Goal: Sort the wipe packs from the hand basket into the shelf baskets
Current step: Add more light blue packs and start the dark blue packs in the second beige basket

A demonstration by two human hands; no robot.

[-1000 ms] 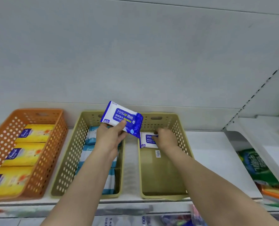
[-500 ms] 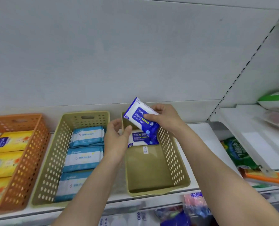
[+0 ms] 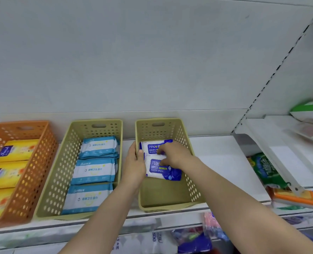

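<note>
Two blue-and-white alcohol wipe packs lie in the right beige basket [image 3: 170, 206]: one at the back [image 3: 151, 147], one in front of it [image 3: 161, 172]. My right hand [image 3: 175, 155] reaches into the basket, its fingers curled on the front pack's upper edge. My left hand [image 3: 134, 165] grips the basket's left wall, thumb inside. The middle beige basket [image 3: 47, 189] holds three light-blue wipe packs [image 3: 95, 169]. Yellow wipe packs [image 3: 14, 149] fill the orange basket [image 3: 33, 171] at the left. The hand basket is out of view.
All three baskets stand on a white shelf [image 3: 221, 162] against a grey back panel. A tilted white shelf divider [image 3: 272, 158] stands to the right, with green bags [image 3: 267, 171] and an orange-edged pack [image 3: 296, 198] beyond it. More goods sit on the shelf below.
My right hand carried the second alcohol pack down into the right beige basket, in front of the first. My left hand moved onto the basket's left wall.
</note>
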